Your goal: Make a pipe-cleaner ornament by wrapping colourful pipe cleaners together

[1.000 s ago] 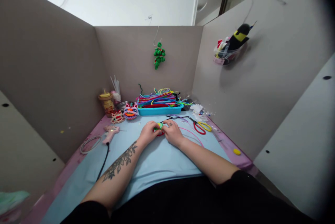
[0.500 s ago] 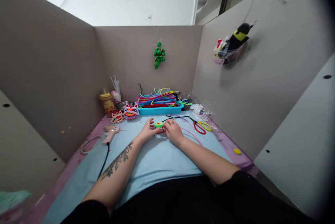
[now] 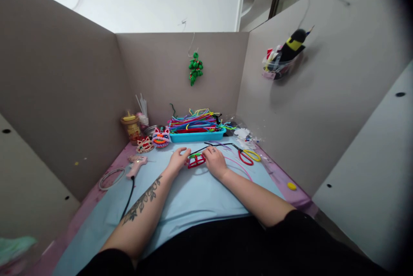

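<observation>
Between my hands is a small red and green craft piece [image 3: 196, 161], its red wire-like frame turned toward me and the green part behind. My left hand [image 3: 179, 159] is closed on its left side, and my right hand [image 3: 214, 161] grips its right side with the fingers curled. A thin black stem [image 3: 221, 144] lies just behind my right hand, and part of it passes behind the piece. Red-and-yellow-handled scissors [image 3: 247, 156] rest to the right of that hand.
A blue tray [image 3: 197, 137] of colourful stems stands at the back. Two lion-head crafts [image 3: 161, 137] sit left of it. A pink glue gun [image 3: 137, 166] with its cord lies at the left; a yellow disc [image 3: 291, 186] is at the right. Partitions enclose the table.
The craft piece has been tilted, so its red frame now faces me and its yellow-green top is mostly out of sight. My left hand has shifted slightly left and its fingers have closed in.
</observation>
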The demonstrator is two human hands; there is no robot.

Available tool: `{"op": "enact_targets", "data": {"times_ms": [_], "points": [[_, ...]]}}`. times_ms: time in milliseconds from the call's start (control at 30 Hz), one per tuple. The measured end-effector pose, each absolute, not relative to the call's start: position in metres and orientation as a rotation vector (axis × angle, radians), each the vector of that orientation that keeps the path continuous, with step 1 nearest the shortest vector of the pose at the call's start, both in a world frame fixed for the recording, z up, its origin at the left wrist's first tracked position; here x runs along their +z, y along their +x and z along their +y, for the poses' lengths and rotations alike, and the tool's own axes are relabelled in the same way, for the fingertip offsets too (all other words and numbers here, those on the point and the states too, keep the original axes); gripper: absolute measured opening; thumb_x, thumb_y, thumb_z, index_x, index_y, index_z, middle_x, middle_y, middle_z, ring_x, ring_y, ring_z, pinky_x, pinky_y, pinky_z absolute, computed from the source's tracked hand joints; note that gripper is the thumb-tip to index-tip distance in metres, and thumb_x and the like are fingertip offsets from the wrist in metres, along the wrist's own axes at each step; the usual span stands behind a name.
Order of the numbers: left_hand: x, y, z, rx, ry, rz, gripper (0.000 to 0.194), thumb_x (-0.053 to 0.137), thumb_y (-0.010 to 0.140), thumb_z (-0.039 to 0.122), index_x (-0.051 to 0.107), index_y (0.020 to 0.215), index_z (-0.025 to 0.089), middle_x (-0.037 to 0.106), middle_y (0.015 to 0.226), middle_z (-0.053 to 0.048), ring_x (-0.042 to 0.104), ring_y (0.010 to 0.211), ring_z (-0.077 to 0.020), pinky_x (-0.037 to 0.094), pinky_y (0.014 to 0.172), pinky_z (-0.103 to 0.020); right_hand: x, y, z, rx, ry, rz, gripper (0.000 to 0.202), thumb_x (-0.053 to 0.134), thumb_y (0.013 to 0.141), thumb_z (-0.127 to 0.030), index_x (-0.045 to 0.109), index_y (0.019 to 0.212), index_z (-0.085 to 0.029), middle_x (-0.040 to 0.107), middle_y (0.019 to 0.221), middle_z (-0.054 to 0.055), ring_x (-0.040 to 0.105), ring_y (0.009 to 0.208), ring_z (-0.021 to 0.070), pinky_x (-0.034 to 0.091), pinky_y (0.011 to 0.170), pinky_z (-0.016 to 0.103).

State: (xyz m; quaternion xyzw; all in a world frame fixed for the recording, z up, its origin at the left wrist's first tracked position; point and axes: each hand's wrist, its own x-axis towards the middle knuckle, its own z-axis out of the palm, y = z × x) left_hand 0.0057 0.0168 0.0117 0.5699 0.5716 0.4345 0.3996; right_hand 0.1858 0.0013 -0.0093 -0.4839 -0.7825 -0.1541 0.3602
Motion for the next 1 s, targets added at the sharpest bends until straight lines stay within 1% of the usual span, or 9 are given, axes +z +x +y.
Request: {"op": "enact_targets", "data": {"times_ms": [67, 133, 233, 333, 400, 533, 633, 767, 1000], "points": [[0.013, 0.009, 0.014, 1.071, 1.422, 1.383, 0.063, 0.059, 0.071, 0.056, 0.056, 0.114, 0.011, 0.062, 0.063, -0.003, 0.054, 0.052, -0.0133, 0.041, 0.052, -0.023, -0.009, 0.186, 0.001, -0.407, -1.24, -2.017, 0.016, 0.048, 0.084, -0.011, 0.061, 0.087, -0.019, 0.059, 0.09, 0.007, 0.048, 0.087, 0.0208, 0.035, 0.074, 0.03], [0.015, 0.011, 0.011, 1.105, 1.399, 1.328, 0.062, 0.064, 0.068, 0.054, 0.057, 0.113, 0.011, 0.066, 0.073, -0.006, 0.059, 0.062, -0.0156, 0.044, 0.057, -0.024, -0.01, 0.185, 0.0, -0.416, -1.218, -2.021, 0.015, 0.048, 0.084, -0.013, 0.061, 0.088, -0.019, 0.059, 0.09, 0.007, 0.048, 0.087, 0.0207, 0.035, 0.074, 0.03], [0.017, 0.011, 0.008, 1.104, 1.299, 1.183, 0.063, 0.067, 0.067, 0.049, 0.054, 0.117, 0.013, 0.068, 0.088, -0.01, 0.062, 0.075, -0.0176, 0.046, 0.064, -0.025, -0.011, 0.184, -0.001, -0.423, -1.151, -2.049, 0.015, 0.048, 0.085, -0.014, 0.06, 0.09, -0.02, 0.059, 0.091, 0.007, 0.049, 0.087, 0.0204, 0.036, 0.076, 0.03], [0.018, 0.008, 0.007, 1.019, 1.193, 1.05, 0.069, 0.072, 0.065, 0.041, 0.047, 0.126, 0.02, 0.066, 0.097, -0.009, 0.062, 0.076, -0.0168, 0.046, 0.061, -0.024, -0.012, 0.184, -0.001, -0.41, -1.1, -2.082, 0.017, 0.047, 0.084, -0.012, 0.06, 0.094, -0.019, 0.06, 0.094, 0.007, 0.051, 0.087, 0.0198, 0.037, 0.077, 0.03], [0.018, 0.006, 0.007, 1.0, 1.179, 0.979, 0.07, 0.075, 0.062, 0.034, 0.046, 0.126, 0.023, 0.064, 0.099, -0.008, 0.062, 0.076, -0.016, 0.046, 0.059, -0.023, -0.012, 0.185, 0.0, -0.375, -1.101, -2.09, 0.019, 0.046, 0.084, -0.011, 0.06, 0.095, -0.019, 0.059, 0.094, 0.007, 0.052, 0.085, 0.0192, 0.038, 0.075, 0.03], [0.017, 0.007, 0.007, 1.06, 1.232, 0.868, 0.067, 0.075, 0.06, 0.026, 0.049, 0.122, 0.021, 0.064, 0.096, -0.007, 0.061, 0.075, -0.015, 0.046, 0.061, -0.023, -0.014, 0.186, 0.0, -0.261, -1.149, -2.048, 0.018, 0.043, 0.086, -0.014, 0.059, 0.094, -0.019, 0.058, 0.091, 0.006, 0.053, 0.081, 0.0172, 0.04, 0.07, 0.026], [0.016, 0.01, 0.008, 1.119, 1.317, 0.834, 0.063, 0.074, 0.061, 0.026, 0.052, 0.119, 0.017, 0.064, 0.099, -0.008, 0.061, 0.082, -0.0166, 0.047, 0.07, -0.026, -0.013, 0.186, -0.001, -0.178, -1.151, -2.032, 0.015, 0.045, 0.088, -0.024, 0.058, 0.093, -0.02, 0.057, 0.09, 0.005, 0.054, 0.081, 0.0164, 0.041, 0.069, 0.025], [0.013, 0.012, 0.011, 1.134, 1.445, 0.806, 0.061, 0.073, 0.062, 0.029, 0.054, 0.117, 0.015, 0.064, 0.106, -0.011, 0.06, 0.093, -0.0207, 0.046, 0.08, -0.031, -0.01, 0.186, -0.004, -0.122, -1.157, -2.009, 0.018, 0.055, 0.083, -0.036, 0.057, 0.091, -0.02, 0.056, 0.09, 0.005, 0.055, 0.08, 0.0169, 0.042, 0.069, 0.026], [0.005, 0.011, 0.018, 1.165, 1.569, 0.779, 0.056, 0.071, 0.065, 0.03, 0.055, 0.116, 0.014, 0.061, 0.114, -0.012, 0.058, 0.101, -0.0227, 0.045, 0.087, -0.035, -0.012, 0.185, 0.0, -0.038, -1.073, -1.94, 0.013, 0.059, 0.08, -0.031, 0.058, 0.087, -0.019, 0.056, 0.087, 0.005, 0.054, 0.082, 0.0176, 0.044, 0.074, 0.028]]}}
